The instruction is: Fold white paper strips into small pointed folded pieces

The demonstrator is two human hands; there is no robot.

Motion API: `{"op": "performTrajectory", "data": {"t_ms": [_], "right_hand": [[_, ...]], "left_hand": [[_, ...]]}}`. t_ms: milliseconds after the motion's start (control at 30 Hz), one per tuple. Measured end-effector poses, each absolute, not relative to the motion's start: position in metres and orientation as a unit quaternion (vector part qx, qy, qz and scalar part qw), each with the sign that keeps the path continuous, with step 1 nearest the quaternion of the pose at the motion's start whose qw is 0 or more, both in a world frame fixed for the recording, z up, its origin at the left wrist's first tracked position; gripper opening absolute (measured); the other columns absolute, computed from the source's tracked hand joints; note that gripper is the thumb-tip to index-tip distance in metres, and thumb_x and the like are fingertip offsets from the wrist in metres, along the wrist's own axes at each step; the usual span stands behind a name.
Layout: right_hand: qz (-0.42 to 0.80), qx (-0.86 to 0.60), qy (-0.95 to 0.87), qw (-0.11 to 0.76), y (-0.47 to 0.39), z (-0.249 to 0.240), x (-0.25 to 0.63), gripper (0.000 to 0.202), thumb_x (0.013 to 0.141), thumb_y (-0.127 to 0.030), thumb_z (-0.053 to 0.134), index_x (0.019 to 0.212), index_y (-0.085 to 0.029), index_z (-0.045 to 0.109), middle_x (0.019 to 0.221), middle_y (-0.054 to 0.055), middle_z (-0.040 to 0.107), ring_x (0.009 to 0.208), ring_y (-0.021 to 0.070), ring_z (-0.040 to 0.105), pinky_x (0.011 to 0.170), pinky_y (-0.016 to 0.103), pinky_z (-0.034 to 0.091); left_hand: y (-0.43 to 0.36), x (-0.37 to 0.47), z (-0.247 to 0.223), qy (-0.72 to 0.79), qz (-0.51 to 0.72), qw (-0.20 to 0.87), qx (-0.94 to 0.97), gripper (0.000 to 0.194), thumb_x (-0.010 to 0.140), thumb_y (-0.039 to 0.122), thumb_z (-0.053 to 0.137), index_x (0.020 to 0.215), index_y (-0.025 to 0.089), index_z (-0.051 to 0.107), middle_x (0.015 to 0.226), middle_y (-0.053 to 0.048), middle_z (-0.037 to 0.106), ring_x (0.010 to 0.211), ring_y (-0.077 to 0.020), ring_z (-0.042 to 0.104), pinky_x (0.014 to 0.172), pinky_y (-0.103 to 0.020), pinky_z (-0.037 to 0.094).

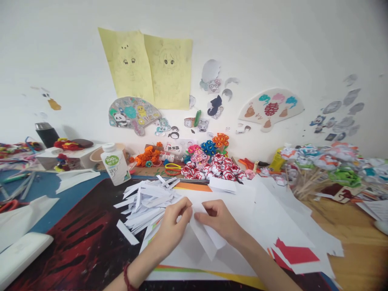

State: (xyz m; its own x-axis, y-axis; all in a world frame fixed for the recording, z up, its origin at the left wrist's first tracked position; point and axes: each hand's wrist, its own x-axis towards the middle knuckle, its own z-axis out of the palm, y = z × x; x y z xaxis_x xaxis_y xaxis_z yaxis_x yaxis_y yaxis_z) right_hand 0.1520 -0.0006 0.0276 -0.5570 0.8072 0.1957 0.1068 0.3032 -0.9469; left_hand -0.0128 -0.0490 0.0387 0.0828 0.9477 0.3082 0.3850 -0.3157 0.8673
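Note:
A folded piece of white paper (204, 238) hangs between my two hands over larger white sheets (169, 262). My left hand (177, 218) pinches its upper left edge between thumb and fingers. On the other side, my right hand (216, 218) grips the upper right edge, thumb toward the middle. The paper's lower end opens into two flaps that point down toward me. Just beyond my left hand lies a pile of white paper strips (145, 206).
A white bottle (115, 165) stands behind the strips. Paper flowers (212, 163) line the wall side. Red paper (295, 252) lies at right, near wooden sticks (306, 182). A white case (24, 258) and red-handled scissors (10, 205) are at left.

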Motion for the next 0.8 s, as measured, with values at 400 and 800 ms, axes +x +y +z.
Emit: {"op": "performTrajectory", "data": {"t_ms": [400, 800], "right_hand": [[0.526, -0.315, -0.7, 0.367, -0.0049, 0.0276, 0.149, 0.042, 0.08, -0.033, 0.062, 0.055, -0.018, 0.031, 0.058, -0.006, 0.02, 0.055, 0.0077, 0.02, 0.048, 0.024, 0.015], [0.515, -0.369, -0.663, 0.398, -0.0019, 0.029, 0.1511, 0.036, 0.075, -0.04, 0.064, 0.056, -0.016, 0.047, 0.055, -0.005, 0.033, 0.052, 0.0082, 0.03, 0.046, 0.021, 0.023]], "left_hand": [[-0.0436, -0.0124, 0.0358, 0.5, 0.464, 0.345, 0.645, 0.024, 0.082, 0.025, 0.041, 0.059, 0.02, 0.037, 0.055, 0.004, 0.039, 0.056, -0.0132, 0.04, 0.055, -0.025, 0.029], [-0.0474, -0.0106, 0.0381, 0.506, 0.44, 0.366, 0.645, 0.022, 0.08, 0.023, 0.041, 0.058, 0.02, 0.038, 0.053, 0.005, 0.04, 0.054, -0.0125, 0.04, 0.055, -0.024, 0.03]]}}
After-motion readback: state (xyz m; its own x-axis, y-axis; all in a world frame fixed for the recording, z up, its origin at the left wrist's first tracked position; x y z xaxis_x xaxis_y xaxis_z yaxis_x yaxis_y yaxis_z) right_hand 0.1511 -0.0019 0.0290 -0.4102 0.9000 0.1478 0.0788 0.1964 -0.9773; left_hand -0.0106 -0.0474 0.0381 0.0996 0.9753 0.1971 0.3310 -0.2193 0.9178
